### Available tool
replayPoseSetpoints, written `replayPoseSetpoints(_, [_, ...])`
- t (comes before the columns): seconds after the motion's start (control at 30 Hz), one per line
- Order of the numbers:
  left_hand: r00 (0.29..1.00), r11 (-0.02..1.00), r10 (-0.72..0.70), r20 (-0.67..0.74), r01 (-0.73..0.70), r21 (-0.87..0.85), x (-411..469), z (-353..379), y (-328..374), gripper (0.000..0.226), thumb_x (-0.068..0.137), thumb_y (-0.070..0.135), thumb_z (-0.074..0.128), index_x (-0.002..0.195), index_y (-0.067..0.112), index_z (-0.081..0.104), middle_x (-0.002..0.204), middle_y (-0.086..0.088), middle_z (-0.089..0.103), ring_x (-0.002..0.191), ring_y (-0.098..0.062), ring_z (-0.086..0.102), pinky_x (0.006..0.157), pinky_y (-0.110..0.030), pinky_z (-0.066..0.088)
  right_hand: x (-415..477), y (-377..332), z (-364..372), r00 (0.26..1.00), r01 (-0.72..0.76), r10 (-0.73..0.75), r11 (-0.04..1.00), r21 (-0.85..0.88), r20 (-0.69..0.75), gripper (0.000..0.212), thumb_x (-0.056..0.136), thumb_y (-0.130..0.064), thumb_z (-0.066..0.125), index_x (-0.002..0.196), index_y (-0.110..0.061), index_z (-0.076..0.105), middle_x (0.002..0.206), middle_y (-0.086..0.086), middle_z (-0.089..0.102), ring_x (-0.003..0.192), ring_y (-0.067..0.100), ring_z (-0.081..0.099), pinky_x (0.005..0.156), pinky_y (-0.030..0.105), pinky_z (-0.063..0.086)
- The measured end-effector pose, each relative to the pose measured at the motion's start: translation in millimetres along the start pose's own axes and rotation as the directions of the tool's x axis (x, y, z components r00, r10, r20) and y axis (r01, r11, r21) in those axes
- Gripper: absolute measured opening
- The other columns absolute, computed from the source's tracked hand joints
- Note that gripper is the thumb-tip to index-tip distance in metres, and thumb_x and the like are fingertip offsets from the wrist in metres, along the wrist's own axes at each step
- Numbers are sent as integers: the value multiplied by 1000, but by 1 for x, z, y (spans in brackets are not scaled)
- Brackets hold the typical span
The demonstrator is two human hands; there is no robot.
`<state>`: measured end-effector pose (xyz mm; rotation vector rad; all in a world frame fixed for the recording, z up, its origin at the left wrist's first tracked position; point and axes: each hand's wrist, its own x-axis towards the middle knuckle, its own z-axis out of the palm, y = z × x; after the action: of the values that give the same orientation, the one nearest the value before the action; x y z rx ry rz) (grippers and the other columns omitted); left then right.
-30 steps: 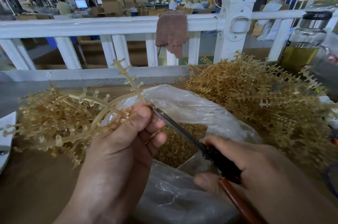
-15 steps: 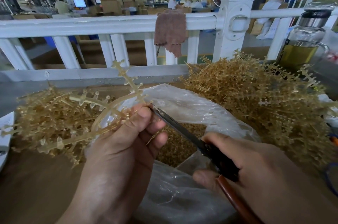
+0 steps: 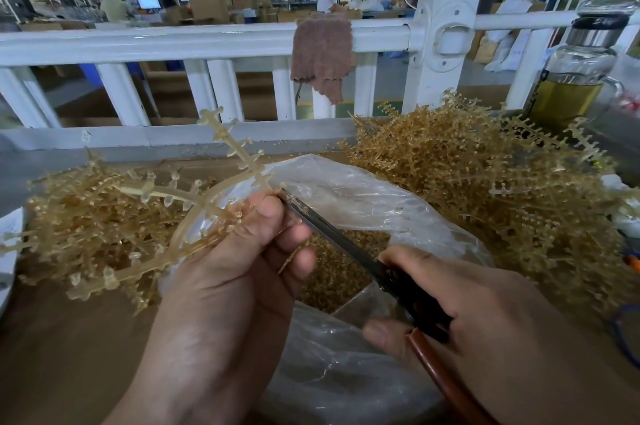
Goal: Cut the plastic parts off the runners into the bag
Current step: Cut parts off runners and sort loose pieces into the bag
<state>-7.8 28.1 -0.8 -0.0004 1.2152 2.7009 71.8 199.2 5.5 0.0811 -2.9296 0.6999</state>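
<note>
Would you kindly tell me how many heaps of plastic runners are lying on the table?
2. One heap lies left, beside the left hand, which holds a single runner; the larger heap lies right, beyond the bag. Others may be out of view.

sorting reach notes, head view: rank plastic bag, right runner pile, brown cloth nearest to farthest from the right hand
1. plastic bag, just beneath and left of the right hand
2. runner pile, beyond it to the right
3. brown cloth, draped over the far railing
</note>
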Motion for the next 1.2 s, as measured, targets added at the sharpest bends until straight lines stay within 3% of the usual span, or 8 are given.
replayPoseSetpoints(0.2, [999, 1000, 5, 32, -5, -10, -2, -1, 0, 21, 56, 25, 76, 76, 19, 74, 78, 3, 70, 61, -9, 66, 50, -21, 53, -1, -2, -2, 1000, 5, -5, 1000, 31, 11, 77, 51, -93, 24, 121, -62, 30, 112, -51, 38, 101, -21, 47, 83, 3, 41])
replayPoseSetpoints(0.3, [998, 1000, 10, 55, -10, -2, -2, -1, 1, 12, 63, 24, 73, 74, 19, 75, 78, 3, 70, 62, -9, 66, 50, -20, 53, -1, -2, -3, 1000, 18, -18, 999, 46, -3, 70, 55, -89, 36, 117, -57, 39, 109, -47, 44, 96, -19, 50, 85, 6, 40])
replayPoseSetpoints(0.5, [998, 1000, 8, 55, -8, -3, -1, 0, 1, 23, 55, 25, 77, 77, 17, 75, 83, 0, 72, 63, -10, 68, 49, -21, 54, -3, -2, -4, 998, 42, -39, 997, 66, -42, 68, 58, -91, 32, 114, -56, 47, 99, -38, 56, 89, -15, 56, 76, 5, 43])
replayPoseSetpoints(0.63, [998, 1000, 3, 59, -3, 9, -2, -1, 2, 15, 57, 24, 76, 72, 19, 75, 83, 1, 71, 62, -10, 67, 50, -21, 54, -3, -1, -5, 997, 51, -47, 997, 63, -60, 67, 63, -93, 30, 113, -51, 51, 94, -33, 60, 81, -13, 59, 70, 9, 47])
replayPoseSetpoints(0.77, [999, 1000, 1, 49, -2, 9, -3, 0, 2, 5, 63, 22, 71, 66, 20, 74, 81, 2, 71, 61, -10, 67, 49, -21, 53, -3, -1, -6, 996, 53, -51, 998, 30, -72, 60, 68, -89, 35, 112, -51, 50, 94, -32, 59, 80, -14, 58, 70, 5, 46])
replayPoseSetpoints(1.03, [999, 1000, -8, 54, 8, 4, -2, 1, 2, 12, 59, 23, 74, 70, 18, 76, 84, -1, 73, 62, -10, 67, 49, -20, 53, -5, -2, -5, 993, 50, -45, 998, 41, -108, 55, 69, -81, 43, 113, -49, 53, 88, -30, 61, 79, -13, 58, 73, 6, 45])
replayPoseSetpoints(1.2, [1000, 1000, -18, 22, 18, -10, -1, 1, 1, 11, 60, 23, 73, 68, 17, 76, 79, -1, 73, 62, -9, 70, 50, -20, 54, -5, -3, -6, 998, 30, -27, 998, 55, -64, 60, 68, -86, 40, 114, -50, 54, 83, -29, 60, 79, -11, 59, 61, 10, 44])
